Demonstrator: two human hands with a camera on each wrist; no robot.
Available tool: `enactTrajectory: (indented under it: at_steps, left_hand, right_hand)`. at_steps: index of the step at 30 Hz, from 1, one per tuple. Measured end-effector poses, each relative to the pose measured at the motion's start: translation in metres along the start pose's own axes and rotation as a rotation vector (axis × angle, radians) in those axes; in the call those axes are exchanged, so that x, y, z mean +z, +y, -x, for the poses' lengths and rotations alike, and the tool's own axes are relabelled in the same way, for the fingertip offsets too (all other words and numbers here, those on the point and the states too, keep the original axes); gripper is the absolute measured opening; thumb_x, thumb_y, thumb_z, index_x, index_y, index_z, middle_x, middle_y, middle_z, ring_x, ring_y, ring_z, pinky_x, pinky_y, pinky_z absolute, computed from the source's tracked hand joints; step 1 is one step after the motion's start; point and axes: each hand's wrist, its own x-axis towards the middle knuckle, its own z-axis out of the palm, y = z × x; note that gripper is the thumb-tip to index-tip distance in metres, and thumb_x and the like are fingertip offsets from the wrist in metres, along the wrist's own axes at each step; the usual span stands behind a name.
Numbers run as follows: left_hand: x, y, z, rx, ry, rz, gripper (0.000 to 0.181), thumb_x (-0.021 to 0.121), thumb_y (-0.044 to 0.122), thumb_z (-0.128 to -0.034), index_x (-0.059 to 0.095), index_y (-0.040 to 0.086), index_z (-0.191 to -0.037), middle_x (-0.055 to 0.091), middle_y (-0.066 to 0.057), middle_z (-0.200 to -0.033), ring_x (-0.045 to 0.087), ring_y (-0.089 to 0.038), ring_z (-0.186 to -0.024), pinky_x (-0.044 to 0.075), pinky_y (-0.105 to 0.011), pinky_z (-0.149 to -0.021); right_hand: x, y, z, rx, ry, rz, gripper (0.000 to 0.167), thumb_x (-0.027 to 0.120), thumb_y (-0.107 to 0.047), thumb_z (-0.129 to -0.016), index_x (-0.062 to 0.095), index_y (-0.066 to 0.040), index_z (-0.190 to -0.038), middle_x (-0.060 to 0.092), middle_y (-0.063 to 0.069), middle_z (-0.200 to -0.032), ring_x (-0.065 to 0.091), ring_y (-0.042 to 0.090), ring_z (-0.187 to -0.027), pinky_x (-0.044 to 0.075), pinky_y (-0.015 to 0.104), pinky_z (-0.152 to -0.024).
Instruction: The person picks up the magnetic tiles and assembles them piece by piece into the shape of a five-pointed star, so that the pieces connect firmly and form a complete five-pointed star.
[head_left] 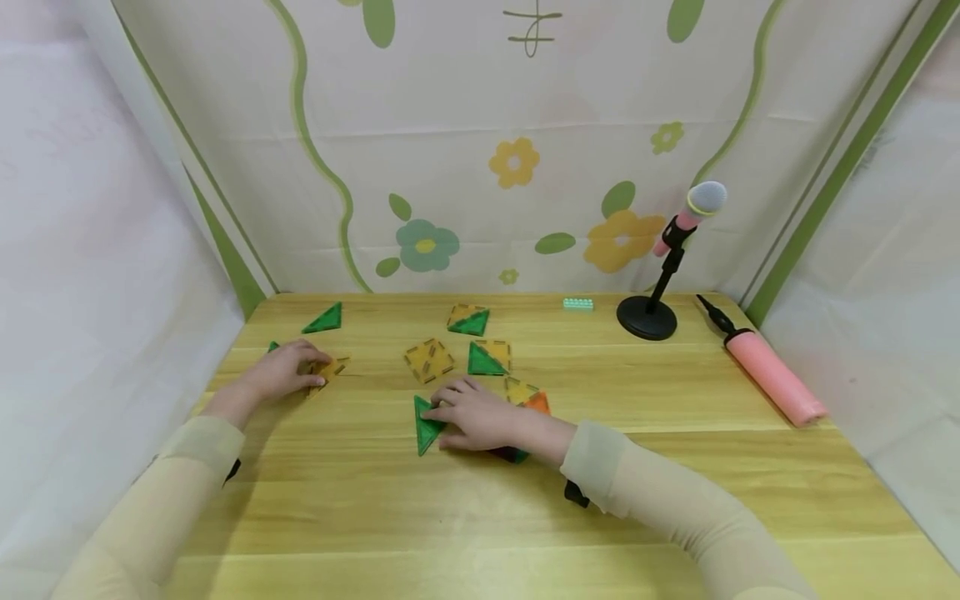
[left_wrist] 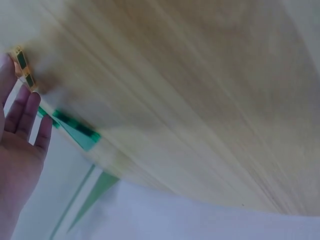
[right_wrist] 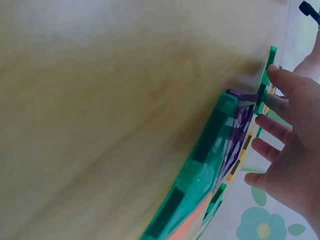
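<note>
My left hand pinches a yellow-orange triangular magnetic tile between thumb and fingers at the left of the table; the left wrist view shows the tile's edge. A green triangular tile lies beyond that hand, and another is mostly hidden behind it. Near the middle, my right hand holds a green triangular tile with thumb and forefinger, the other fingers spread. Under the right wrist lie a yellow tile, an orange tile and dark and green ones, partly covered; a purple-edged tile shows there.
Beyond the right hand lie a yellow square of tiles and two green-and-yellow squares. A mint toy brick, a microphone on a stand and a pink hand pump stand or lie toward the right. Printed cloth closes the back.
</note>
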Motion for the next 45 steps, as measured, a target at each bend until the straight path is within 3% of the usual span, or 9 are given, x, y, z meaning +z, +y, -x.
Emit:
enactTrajectory:
  at_steps: [7, 13, 17, 27, 40, 45]
  left_hand:
    - [0.009, 0.024, 0.005, 0.019, 0.025, 0.031, 0.038, 0.072, 0.022, -0.0833, 0.066, 0.001, -0.114, 0.061, -0.016, -0.105, 0.058, -0.03, -0.093, 0.048, -0.045, -0.077]
    - [0.016, 0.048, 0.007, -0.007, 0.048, 0.022, 0.039, 0.074, 0.026, -0.0822, 0.066, -0.001, -0.11, 0.063, -0.014, -0.103, 0.059, -0.031, -0.095, 0.049, -0.048, -0.082]
    - [0.025, 0.063, 0.005, -0.001, 0.065, 0.029, 0.042, 0.075, 0.029, -0.0812, 0.066, -0.001, -0.11, 0.063, -0.01, -0.099, 0.059, -0.024, -0.088, 0.05, -0.042, -0.078]
    - [0.045, 0.098, 0.002, 0.11, 0.12, -0.001, 0.045, 0.075, 0.032, -0.0803, 0.066, 0.004, -0.115, 0.06, -0.005, -0.092, 0.047, -0.011, -0.069, 0.04, -0.024, -0.06]
    - [0.059, 0.138, -0.001, 0.086, 0.132, -0.026, 0.046, 0.074, 0.038, -0.0801, 0.068, 0.005, -0.111, 0.061, -0.006, -0.099, 0.055, -0.014, -0.078, 0.048, -0.031, -0.069]
    - [0.064, 0.15, -0.003, 0.063, 0.137, -0.025, 0.045, 0.075, 0.039, -0.0795, 0.068, 0.005, -0.108, 0.059, -0.004, -0.094, 0.051, -0.011, -0.071, 0.047, -0.03, -0.065]
  right_hand:
    - [0.003, -0.004, 0.001, 0.041, 0.013, -0.01, 0.052, 0.053, -0.048, -0.093, 0.046, -0.028, -0.14, 0.046, -0.001, -0.139, 0.038, 0.021, -0.13, 0.028, 0.05, -0.11]
    - [0.004, -0.01, 0.003, 0.071, 0.025, -0.005, 0.052, 0.053, -0.046, -0.094, 0.045, -0.026, -0.141, 0.045, 0.001, -0.14, 0.038, 0.022, -0.13, 0.03, 0.045, -0.109]
    - [0.004, -0.013, 0.006, 0.086, 0.014, -0.024, 0.054, 0.052, -0.045, -0.095, 0.043, -0.023, -0.143, 0.042, 0.003, -0.142, 0.036, 0.023, -0.132, 0.03, 0.045, -0.109]
    - [0.001, -0.015, 0.01, 0.129, -0.022, -0.099, 0.056, 0.054, -0.045, -0.094, 0.043, -0.021, -0.143, 0.041, 0.004, -0.141, 0.037, 0.021, -0.129, 0.032, 0.046, -0.108]
    - [0.001, -0.015, 0.009, 0.13, -0.008, -0.09, 0.054, 0.054, -0.045, -0.094, 0.045, -0.021, -0.142, 0.042, 0.003, -0.139, 0.04, 0.02, -0.125, 0.037, 0.046, -0.104]
    - [0.001, -0.015, 0.01, 0.127, -0.007, -0.08, 0.055, 0.054, -0.044, -0.094, 0.044, -0.02, -0.142, 0.042, 0.004, -0.14, 0.04, 0.021, -0.126, 0.036, 0.047, -0.104]
